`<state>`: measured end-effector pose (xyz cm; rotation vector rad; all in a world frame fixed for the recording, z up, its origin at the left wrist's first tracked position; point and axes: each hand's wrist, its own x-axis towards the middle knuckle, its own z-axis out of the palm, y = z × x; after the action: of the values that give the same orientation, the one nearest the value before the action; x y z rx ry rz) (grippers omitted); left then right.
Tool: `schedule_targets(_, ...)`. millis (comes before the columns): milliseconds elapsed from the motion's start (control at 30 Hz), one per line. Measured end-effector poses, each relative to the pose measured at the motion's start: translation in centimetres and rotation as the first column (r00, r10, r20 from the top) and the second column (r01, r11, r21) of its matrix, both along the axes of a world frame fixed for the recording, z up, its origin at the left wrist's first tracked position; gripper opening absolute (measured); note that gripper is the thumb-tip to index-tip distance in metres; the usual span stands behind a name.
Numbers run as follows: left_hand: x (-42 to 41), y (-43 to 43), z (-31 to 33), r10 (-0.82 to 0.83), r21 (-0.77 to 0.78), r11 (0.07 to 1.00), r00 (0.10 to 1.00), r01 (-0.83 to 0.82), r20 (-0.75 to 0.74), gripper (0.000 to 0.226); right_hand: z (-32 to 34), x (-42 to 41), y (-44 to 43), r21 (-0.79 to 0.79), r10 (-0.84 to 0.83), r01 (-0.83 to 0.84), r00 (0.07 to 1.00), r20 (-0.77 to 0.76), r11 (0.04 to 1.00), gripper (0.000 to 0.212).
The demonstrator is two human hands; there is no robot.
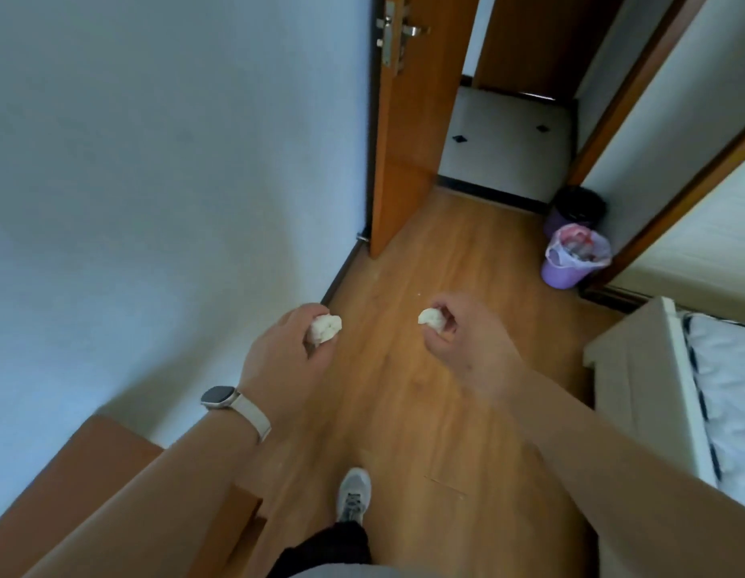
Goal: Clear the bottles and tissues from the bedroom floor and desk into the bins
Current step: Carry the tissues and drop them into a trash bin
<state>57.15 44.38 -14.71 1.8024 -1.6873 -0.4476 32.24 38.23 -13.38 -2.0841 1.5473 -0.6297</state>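
Note:
My left hand [285, 352] is closed around a crumpled white tissue [325, 327], held over the wooden floor near the left wall. My right hand [458, 335] grips a second crumpled tissue [430, 317] at about the same height. Ahead on the right, two purple bins stand against the wall. The nearer bin [564, 274] has a clear liner and holds bottles and wrappers. The farther bin [579, 210] has a black liner, and its inside is too dark to see.
An open wooden door [397, 160] stands ahead on the left, leading to a tiled hallway. A bed with a white frame [670, 390] sits on the right. A wooden desk corner [99, 465] is at lower left. My shoe [354, 494] is on the floor.

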Motion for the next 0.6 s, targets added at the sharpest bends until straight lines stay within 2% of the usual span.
schedule_targets(400, -3.6, -18.5, -0.5, -0.27, -0.008, 0.963, 0.96, 0.27, -0.069, 0.032, 2.3, -4.2, -10.8, 0.003, -0.292, 0.294, 0.952, -0.093, 0.956, 0.02)
schedule_targets(600, -8.0, -25.1, -0.1, -0.461, -0.016, 0.888, 0.886, 0.461, -0.058, 0.036, 2.5, -7.7, -13.8, -0.026, -0.436, 0.436, 0.899, -0.038, 0.9, 0.021)
